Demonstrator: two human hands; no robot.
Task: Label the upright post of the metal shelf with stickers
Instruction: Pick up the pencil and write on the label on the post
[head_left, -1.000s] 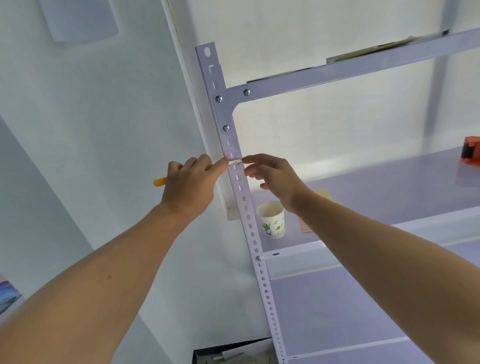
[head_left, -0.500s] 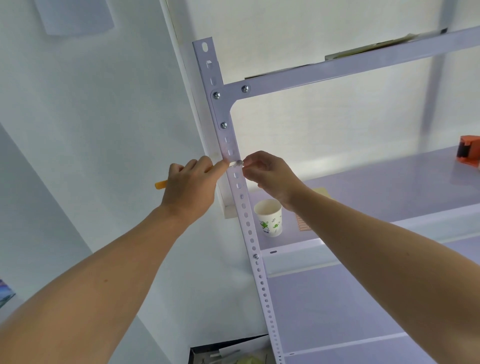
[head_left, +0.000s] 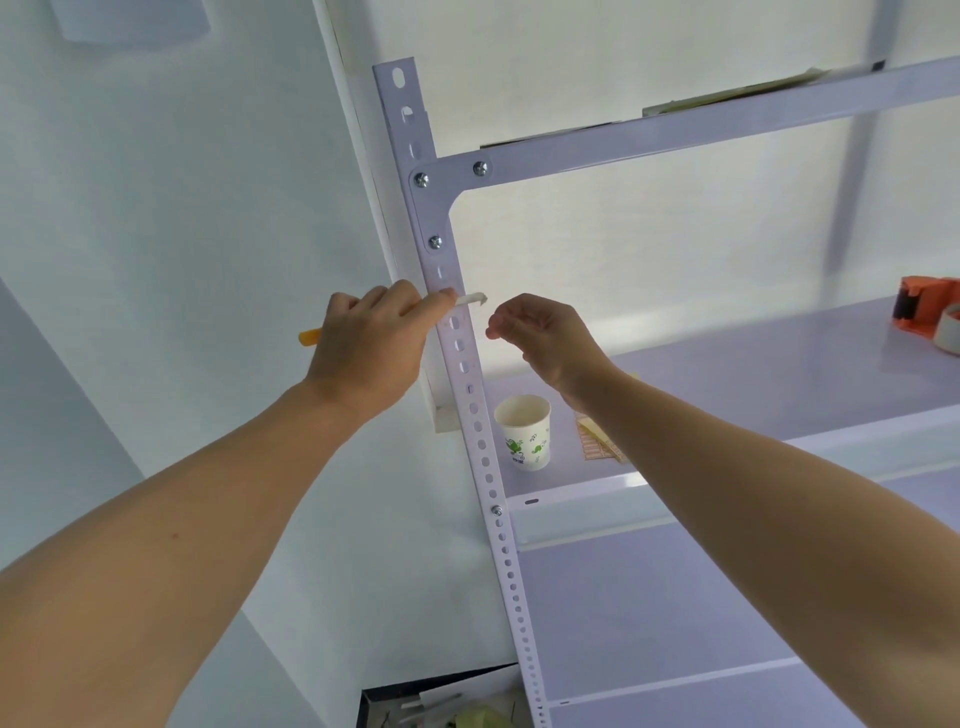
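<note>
hands mid-sticking: my left hand (head_left: 374, 338) curls round an orange-tipped stick (head_left: 310, 336), thumb pinning the sticker (head_left: 471, 299) on the upright post (head_left: 460, 358); right hand (head_left: 543, 335) loosely curled, empty, just beside. next i'd smooth down its free end.

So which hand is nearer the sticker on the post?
Left. The left hand, gripping an orange tool, presses its thumb on the sticker at the upright post; the right hand hangs apart to its right.

Both arms are raised forward. The left hand (head_left: 371, 345) grips an orange stick (head_left: 310, 336), fingers curled. The right hand (head_left: 545, 338) is loosely curled, empty.
</note>
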